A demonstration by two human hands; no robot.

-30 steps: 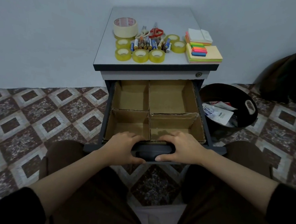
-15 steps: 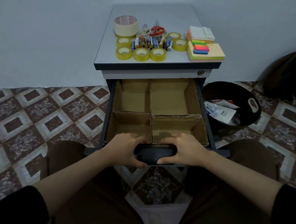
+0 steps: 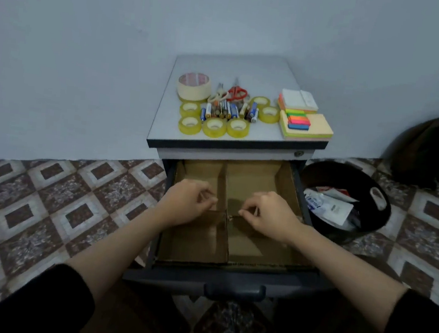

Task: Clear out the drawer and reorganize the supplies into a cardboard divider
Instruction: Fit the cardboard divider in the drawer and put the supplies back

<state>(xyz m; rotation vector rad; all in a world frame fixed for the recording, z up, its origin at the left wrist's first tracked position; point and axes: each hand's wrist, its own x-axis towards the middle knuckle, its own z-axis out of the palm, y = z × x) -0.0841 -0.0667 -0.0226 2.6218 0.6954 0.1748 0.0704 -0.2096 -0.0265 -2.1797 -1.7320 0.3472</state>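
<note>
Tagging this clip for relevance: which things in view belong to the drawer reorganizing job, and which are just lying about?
Job: drawer; cardboard divider inside it; left hand and right hand pinching its cross wall; on the cabinet top, masking tape, clear tape rolls, batteries, scissors, sticky notes.

Lying about: black bin; dark bag.

No lettering can be read anywhere in the view.
The masking tape roll [image 3: 194, 90] carries red print on its top face, too blurred to read; the batteries [image 3: 229, 111] beside it on the cabinet top wear coloured wrappers whose marks are too small to make out; the white packets [image 3: 330, 209] in the black bin [image 3: 329, 169] show dark printed lines and blocks, none legible.
</note>
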